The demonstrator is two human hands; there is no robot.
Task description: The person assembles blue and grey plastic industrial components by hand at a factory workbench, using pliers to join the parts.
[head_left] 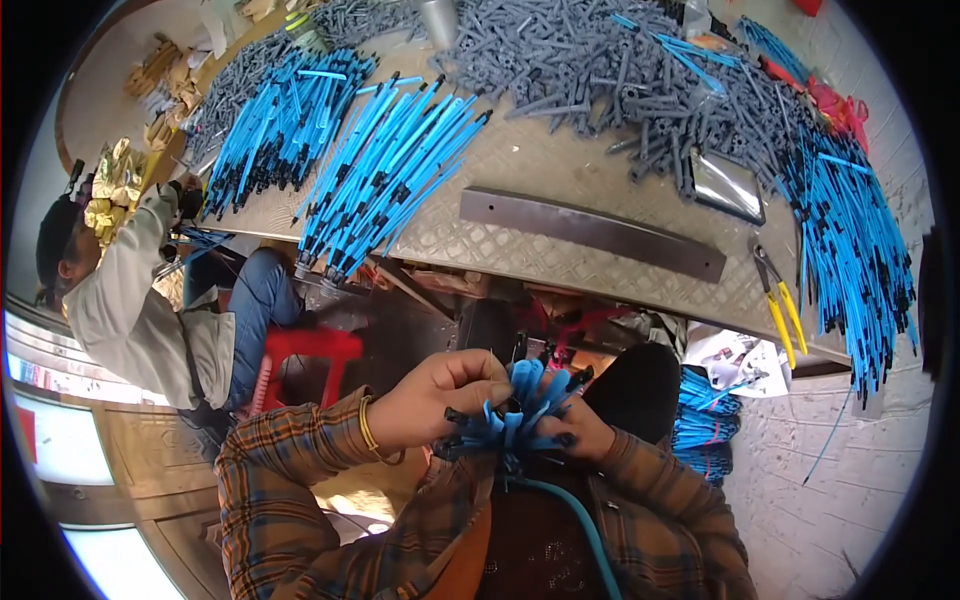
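Note:
In front of my lap is a bundle of thin blue strips with black tips, its ends fanned out toward me. My left hand is closed at the bundle's left side, with thumb and fingers pinched together near the blue ends. From the right, my right hand wraps round the same bundle; its fingers are partly hidden behind the strips. A blue-green cord runs down from below the bundle across my front.
On the table lie a flat dark metal bar, yellow-handled pliers, a phone-like slab, a heap of grey plastic pieces and piles of blue strips. A co-worker sits at left by a red stool.

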